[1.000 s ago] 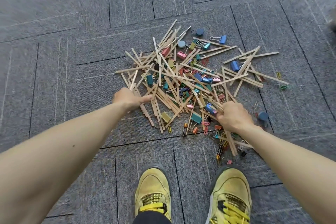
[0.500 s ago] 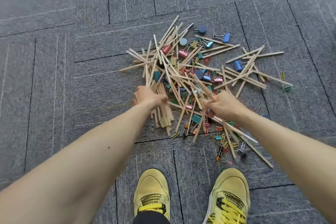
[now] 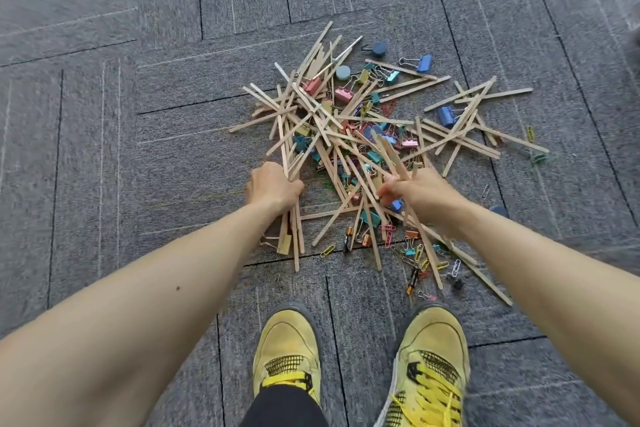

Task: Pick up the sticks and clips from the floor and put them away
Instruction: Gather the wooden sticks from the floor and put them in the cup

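**Wooden sticks being gathered, one fistful per hand**

Both hands are working well apart at the near edge of the pile. The left hand (image 3: 273,185) is clamping round a bundle (image 3: 294,229) of sticks whose lower ends are fanning out below the wrist. A beige binder clip (image 3: 284,244) is lying at those ends, and I cannot tell whether it is caught among them. The right hand (image 3: 422,192) is gripping several longer sticks (image 3: 426,250) that are crossing at loose angles.

Most of the loose sticks (image 3: 414,89) and coloured binder clips (image 3: 446,116) are lying tangled on the grey carpet tiles (image 3: 173,149) just beyond the knuckles. Paper clips (image 3: 327,251) and a battery (image 3: 348,240) are lying nearer the yellow trainers (image 3: 287,347).

In my judgement the right fistful is needing attention first. Its sticks are splaying, so squaring them parallel before lifting should be stopping any from slipping out. Lifting slowly should be letting snagged clips drop free rather than scattering. Joining both fistfuls into one would be freeing a hand for the small clips. No container is showing, so the place for putting them away is unknown.
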The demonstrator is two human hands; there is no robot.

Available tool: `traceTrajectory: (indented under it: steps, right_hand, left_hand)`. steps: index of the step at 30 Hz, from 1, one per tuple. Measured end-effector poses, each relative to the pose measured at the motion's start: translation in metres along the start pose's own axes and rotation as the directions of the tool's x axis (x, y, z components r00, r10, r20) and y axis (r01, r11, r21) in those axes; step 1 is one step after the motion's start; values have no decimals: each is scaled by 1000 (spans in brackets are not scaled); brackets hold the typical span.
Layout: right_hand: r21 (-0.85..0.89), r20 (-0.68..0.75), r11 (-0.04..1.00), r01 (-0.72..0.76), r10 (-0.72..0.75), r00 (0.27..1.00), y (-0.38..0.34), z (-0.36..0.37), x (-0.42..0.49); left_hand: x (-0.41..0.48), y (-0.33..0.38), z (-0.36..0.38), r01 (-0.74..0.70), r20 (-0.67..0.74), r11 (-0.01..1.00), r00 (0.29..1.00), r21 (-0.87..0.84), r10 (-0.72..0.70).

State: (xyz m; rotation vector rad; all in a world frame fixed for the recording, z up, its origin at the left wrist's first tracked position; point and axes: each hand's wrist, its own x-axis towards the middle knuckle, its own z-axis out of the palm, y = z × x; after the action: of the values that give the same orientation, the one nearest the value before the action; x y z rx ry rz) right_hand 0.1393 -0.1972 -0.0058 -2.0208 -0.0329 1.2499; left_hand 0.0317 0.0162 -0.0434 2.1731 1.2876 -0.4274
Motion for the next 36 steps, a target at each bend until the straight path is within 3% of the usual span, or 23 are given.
traceTrajectory:
  steps: [5,9,16,22,26,34,36]
  right_hand:
    - [201,-3,980,-13,14,1000,1,-10,-2]
    - [325,21,945,-31,26,999,5,-15,-2]
    - [462,-4,886,-23,28,1000,-2,-7,1]
    - [297,-42,955,-12,26,999,-12,10,-2]
    - [140,-134,989,48,-30,991,-14,21,6]
    - [299,-22,954,-4,11,1000,-27,35,12]
    - [296,-17,955,5,0,1000,-32,36,12]
  left_hand:
    - [1,-11,-10,-84,103,981,989,-174,103]
    - [0,-13,-22,-61,155,949,981,-311,114]
    - [4,-15,-31,-6,211,928,973,-372,91]
    - [1,-22,-41,183,387,843,922,-505,31]
    - [-1,-33,-41,274,527,861,850,-429,-8]
    - [-1,-58,-58,189,642,900,757,-392,121]
    - [0,-60,-62,187,608,868,779,-459,154]
